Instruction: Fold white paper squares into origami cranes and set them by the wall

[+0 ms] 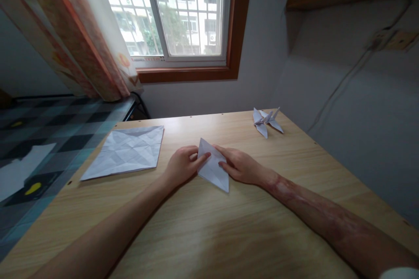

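A folded piece of white paper [213,170], roughly diamond-shaped with pointed top and bottom corners, is between my hands over the middle of the table. My left hand [183,163] grips its left edge, thumb lying on top and the other fingers curled behind. From the right, my right hand [242,165] holds the opposite edge, with a finger on the upper face and others partly hidden behind the paper. Both hands are closed on this one piece.
Creased white sheets [131,150] lie on the wooden table [183,235] at the left. Folded paper cranes [266,122] stand near the far right corner. A bed with a checked cover [68,115] adjoins the left side; walls and a window [193,13] are beyond.
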Available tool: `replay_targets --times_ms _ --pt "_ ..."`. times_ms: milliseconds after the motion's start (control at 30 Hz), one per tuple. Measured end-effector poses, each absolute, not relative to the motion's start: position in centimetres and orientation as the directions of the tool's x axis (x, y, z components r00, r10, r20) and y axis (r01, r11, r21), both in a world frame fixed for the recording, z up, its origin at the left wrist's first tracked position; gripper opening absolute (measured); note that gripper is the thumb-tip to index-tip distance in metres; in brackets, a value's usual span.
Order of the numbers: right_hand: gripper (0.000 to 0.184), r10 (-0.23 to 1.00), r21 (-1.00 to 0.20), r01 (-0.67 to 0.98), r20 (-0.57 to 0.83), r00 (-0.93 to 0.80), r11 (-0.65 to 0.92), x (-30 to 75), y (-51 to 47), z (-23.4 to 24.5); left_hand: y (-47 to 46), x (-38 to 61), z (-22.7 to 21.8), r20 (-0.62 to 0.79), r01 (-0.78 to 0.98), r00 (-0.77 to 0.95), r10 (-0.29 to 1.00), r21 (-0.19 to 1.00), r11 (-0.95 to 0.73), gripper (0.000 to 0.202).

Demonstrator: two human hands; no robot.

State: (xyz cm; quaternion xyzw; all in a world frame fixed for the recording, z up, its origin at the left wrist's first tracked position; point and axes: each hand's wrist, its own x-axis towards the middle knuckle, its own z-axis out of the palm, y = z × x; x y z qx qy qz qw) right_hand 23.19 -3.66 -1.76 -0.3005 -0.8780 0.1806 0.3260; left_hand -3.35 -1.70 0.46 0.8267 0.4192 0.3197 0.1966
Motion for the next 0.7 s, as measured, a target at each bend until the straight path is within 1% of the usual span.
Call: replay_targets --times_ms 67,133,167,233,300,333,500,600,700 --pt "0.068 0.638 -0.506 0.409 0.457 -0.619 0.759 23.1 -3.8 -1.6 -1.6 -3.4 0.3 0.372 0.602 0.411 0.832 0.574 -0.555 0.049" --pt "0.071 0.630 -0.491 0.412 0.463 -0.623 0.768 23.0 -3.9 -1.4 -1.6 -3.5 0.1 0.367 0.597 0.405 0.838 0.588 -0.546 0.050" --pt "0.072 0.623 -0.482 0.409 0.468 -0.627 0.775 23.0 -4.0 -1.4 -1.6 -3.5 0.0 0.357 0.569 0.410 0.840 0.620 -0.541 0.048" --pt "0.075 0.604 -0.469 0.397 0.477 -0.639 0.789 23.0 -4.0 -1.5 -1.6 -3.4 -0.2 0.327 0.468 0.421 0.846 0.721 -0.512 0.041" --pt "0.076 0.596 -0.466 0.389 0.478 -0.645 0.795 23.0 -3.9 -1.7 -1.6 -3.4 -0.4 0.297 0.380 0.419 0.858 0.801 -0.463 0.041" --pt "0.075 0.597 -0.470 0.387 0.475 -0.647 0.793 23.1 -3.9 -1.7 -1.6 -3.4 -0.4 0.288 0.365 0.415 0.863 0.816 -0.448 0.043" --pt "0.073 0.597 -0.491 0.373 0.458 -0.659 0.788 23.2 -3.9 -1.4 -1.3 -3.4 0.0 0.348 0.400 0.422 0.837 0.757 -0.517 0.050" --pt "0.070 0.561 -0.474 0.342 0.469 -0.682 0.812 23.3 -3.9 -1.0 -1.1 -3.5 0.0 0.347 0.464 0.410 0.843 0.717 -0.521 0.055" --pt "0.057 0.490 -0.411 0.312 0.457 -0.743 0.857 23.4 -3.9 -0.7 -0.9 -3.5 -0.1 0.339 0.541 0.393 0.854 0.666 -0.514 0.059"
